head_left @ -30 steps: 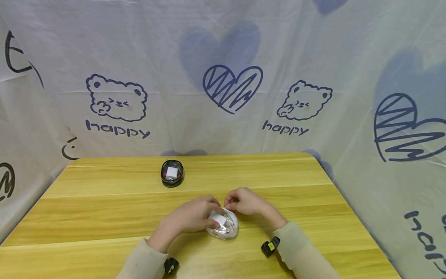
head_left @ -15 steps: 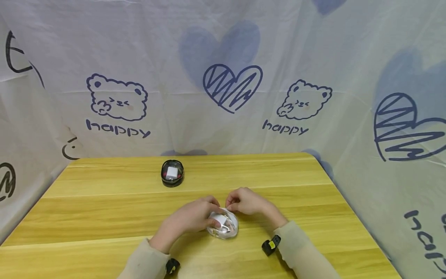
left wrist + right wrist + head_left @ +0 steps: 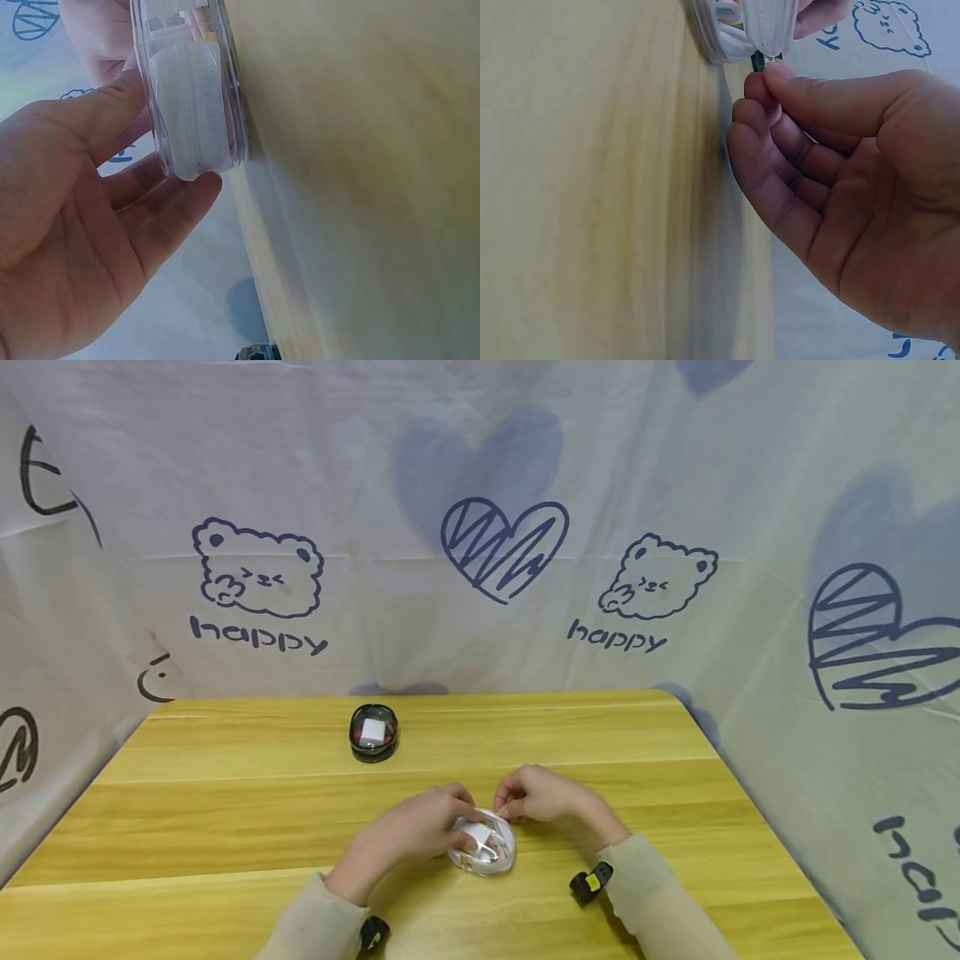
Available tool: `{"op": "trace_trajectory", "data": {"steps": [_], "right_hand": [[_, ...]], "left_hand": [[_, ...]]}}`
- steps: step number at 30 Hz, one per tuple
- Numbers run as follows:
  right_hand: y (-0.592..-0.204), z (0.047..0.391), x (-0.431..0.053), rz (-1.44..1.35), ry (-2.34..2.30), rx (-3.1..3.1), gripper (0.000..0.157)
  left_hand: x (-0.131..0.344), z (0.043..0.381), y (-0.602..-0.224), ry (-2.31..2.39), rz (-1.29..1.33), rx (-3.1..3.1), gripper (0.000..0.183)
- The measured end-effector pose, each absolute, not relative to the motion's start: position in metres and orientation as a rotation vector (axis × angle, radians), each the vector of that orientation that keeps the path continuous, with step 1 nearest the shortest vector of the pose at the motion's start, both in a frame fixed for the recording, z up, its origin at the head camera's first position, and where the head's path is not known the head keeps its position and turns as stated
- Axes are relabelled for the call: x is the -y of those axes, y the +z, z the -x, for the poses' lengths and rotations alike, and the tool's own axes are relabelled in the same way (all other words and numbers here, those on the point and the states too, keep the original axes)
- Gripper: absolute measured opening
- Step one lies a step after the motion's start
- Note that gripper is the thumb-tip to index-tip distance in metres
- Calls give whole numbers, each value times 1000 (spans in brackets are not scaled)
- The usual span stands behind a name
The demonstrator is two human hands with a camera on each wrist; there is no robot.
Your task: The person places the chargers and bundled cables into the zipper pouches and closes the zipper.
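A small clear zip pouch (image 3: 491, 867) with white edging stands on the table, with a white block and white cable showing inside. My left hand (image 3: 423, 822) grips it from the left, thumb on the near face and fingers behind. In the left wrist view, the fingertips curl under the pouch's clear end (image 3: 187, 161). On its far right edge my right hand (image 3: 543, 795) pinches the small zipper pull (image 3: 769, 64) between thumb and index finger. The other right fingers curl loosely below, as the right wrist view shows. How far the zip is parted cannot be made out.
Farther back on the table (image 3: 225, 827) sits a second clear pouch with black edging (image 3: 355, 745), also holding a white block. A printed cloth (image 3: 360, 585) hangs along the table's back and sides.
My right hand has shifted slightly to the right along the pouch's edge, still pinching the pull. My left hand keeps its grip. The head view has turned very slightly.
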State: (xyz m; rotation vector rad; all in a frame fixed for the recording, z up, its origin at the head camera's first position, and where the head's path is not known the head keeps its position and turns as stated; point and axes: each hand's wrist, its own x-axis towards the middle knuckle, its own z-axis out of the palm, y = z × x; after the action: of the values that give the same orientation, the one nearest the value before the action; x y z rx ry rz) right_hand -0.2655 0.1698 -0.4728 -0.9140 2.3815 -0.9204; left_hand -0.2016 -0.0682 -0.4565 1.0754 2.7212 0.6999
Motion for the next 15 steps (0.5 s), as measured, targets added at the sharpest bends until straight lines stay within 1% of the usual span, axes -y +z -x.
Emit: {"op": "trace_trajectory", "data": {"steps": [9, 15], "right_hand": [[-469, 264, -168, 986, -828, -2488, 14], [-466, 266, -174, 1034, -813, -2430, 13]], "left_hand": [[71, 205, -459, 708, -1073, -2710, 34], [69, 205, -454, 699, -1057, -2709, 34]]}}
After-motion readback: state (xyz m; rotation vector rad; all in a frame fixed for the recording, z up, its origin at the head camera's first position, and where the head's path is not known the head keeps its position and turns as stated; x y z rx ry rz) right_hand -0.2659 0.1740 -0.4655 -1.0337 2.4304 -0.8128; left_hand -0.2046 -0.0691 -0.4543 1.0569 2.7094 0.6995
